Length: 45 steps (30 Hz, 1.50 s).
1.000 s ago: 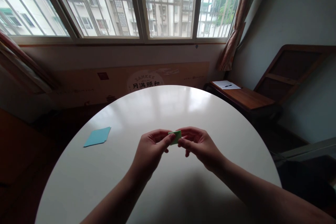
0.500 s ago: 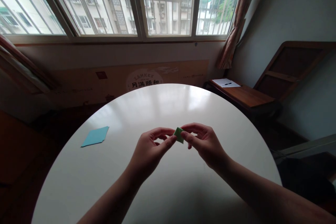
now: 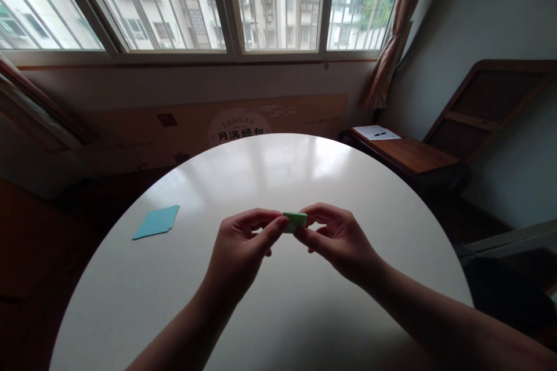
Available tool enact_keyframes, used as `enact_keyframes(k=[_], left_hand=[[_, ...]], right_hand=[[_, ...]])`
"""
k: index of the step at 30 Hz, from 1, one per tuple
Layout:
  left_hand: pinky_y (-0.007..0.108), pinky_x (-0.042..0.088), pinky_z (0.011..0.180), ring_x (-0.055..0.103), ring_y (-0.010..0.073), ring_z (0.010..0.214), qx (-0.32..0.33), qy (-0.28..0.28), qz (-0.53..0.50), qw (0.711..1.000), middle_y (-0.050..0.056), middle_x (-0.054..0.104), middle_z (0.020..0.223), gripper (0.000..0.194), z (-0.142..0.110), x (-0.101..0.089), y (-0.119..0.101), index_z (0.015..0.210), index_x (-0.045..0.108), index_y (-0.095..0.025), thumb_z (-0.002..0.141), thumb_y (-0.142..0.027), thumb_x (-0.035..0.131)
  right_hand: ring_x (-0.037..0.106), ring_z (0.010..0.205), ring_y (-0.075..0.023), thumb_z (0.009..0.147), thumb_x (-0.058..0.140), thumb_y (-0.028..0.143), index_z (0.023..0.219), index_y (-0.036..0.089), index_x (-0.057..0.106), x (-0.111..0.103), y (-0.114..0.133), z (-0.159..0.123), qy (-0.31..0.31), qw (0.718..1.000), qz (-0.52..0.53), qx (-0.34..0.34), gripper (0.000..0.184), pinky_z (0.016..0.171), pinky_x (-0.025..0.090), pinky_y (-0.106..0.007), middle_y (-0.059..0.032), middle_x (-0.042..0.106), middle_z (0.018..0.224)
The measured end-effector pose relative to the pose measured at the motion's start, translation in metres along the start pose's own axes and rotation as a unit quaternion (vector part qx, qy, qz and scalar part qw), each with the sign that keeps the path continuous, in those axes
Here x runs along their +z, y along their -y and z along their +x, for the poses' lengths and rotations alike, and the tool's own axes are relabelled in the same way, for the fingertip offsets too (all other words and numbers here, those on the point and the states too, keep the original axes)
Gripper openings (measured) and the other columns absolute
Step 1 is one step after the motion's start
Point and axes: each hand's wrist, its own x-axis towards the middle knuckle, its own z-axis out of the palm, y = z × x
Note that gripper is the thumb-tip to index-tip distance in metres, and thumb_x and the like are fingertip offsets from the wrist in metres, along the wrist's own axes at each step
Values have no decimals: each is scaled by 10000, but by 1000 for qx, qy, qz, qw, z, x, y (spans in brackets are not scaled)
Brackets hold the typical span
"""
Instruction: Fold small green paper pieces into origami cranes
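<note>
A small folded piece of green paper (image 3: 295,219) is held above the middle of the white round table (image 3: 278,313). My left hand (image 3: 243,243) pinches its left end between thumb and forefinger. From the other side, my right hand (image 3: 335,237) grips the right end, its thumb at the lower corner. The upper edge of the paper looks straight and level, and its lower part narrows. The fingertips behind it are partly hidden. To the left, a stack of light blue square paper (image 3: 155,222) lies flat on the table, away from both hands.
Beyond the table on the right stands a brown wooden chair or bench (image 3: 418,153) with a white sheet (image 3: 376,133) and a dark pen on it. A long printed box (image 3: 187,127) leans under the barred window (image 3: 195,6). Curtains hang at both sides.
The green paper has turned from a diamond-like tilt to a level upper edge. My left hand has shifted slightly left, and my right thumb has moved to the lower corner. The view has tipped slightly.
</note>
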Motion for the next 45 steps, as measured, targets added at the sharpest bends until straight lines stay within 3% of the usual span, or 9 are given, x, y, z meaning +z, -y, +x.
enact_keyframes(k=[13,16,19,23,28,32,37,41,45], left_hand=[[178,434,451,530,93,532,4,31,14,999,28,699,695,169,2,0,0,831,780,-176,766,-331,796],[176,443,439,529,87,504,11,-16,-57,998,9,677,647,149,0,2,2,812,770,-179,771,-320,797],[181,472,442,575,106,536,8,-32,-145,989,5,676,648,148,-3,5,4,819,755,-179,768,-309,805],[202,530,483,649,141,610,4,1,-176,984,25,715,718,142,-6,10,7,842,744,-174,767,-276,809],[220,561,530,697,184,722,-17,51,-136,989,49,736,780,127,-8,12,6,867,730,-165,810,-272,768],[206,539,527,655,165,715,-28,83,-70,994,52,721,793,166,-7,11,0,895,736,-162,797,-290,774],[184,514,508,582,100,579,24,59,4,998,34,718,786,175,-8,4,-11,911,758,-172,833,-326,727],[178,492,465,581,107,548,52,44,56,996,23,706,704,123,-9,-1,-16,868,763,-172,812,-280,745],[174,507,484,623,113,576,123,11,83,989,8,719,738,115,-10,-1,-15,902,758,-205,790,-183,747]], right_hand=[[597,701,-159,840,737,319,960,207,733,-2,4,-1,-7,1000,10,-19,164,499,461,-229,-50,680,829],[597,735,-164,862,715,354,1118,237,674,-1,3,-3,9,999,30,-21,285,529,484,-237,-42,661,852],[594,769,-164,814,769,346,1134,249,646,1,2,-5,22,1000,13,-12,356,557,491,-237,-33,647,880],[591,730,-156,824,756,316,986,221,693,4,4,-4,5,1000,-4,-25,198,517,469,-229,-45,663,887],[606,708,-157,825,755,266,898,202,709,-2,9,-3,-54,995,10,-83,107,519,495,-241,-40,666,836],[624,714,-148,838,743,228,896,208,725,-4,13,-5,-50,995,2,-91,64,538,506,-234,-32,676,821],[627,693,-130,828,746,181,906,213,745,-3,16,-6,-37,995,-13,-90,85,515,483,-206,-24,691,812],[634,680,-129,844,734,203,912,207,752,-3,18,-7,-25,995,-20,-90,70,503,481,-205,-29,696,807],[642,689,-136,849,726,204,918,208,756,-4,18,-7,-23,996,-12,-81,75,497,483,-206,-29,692,804]])
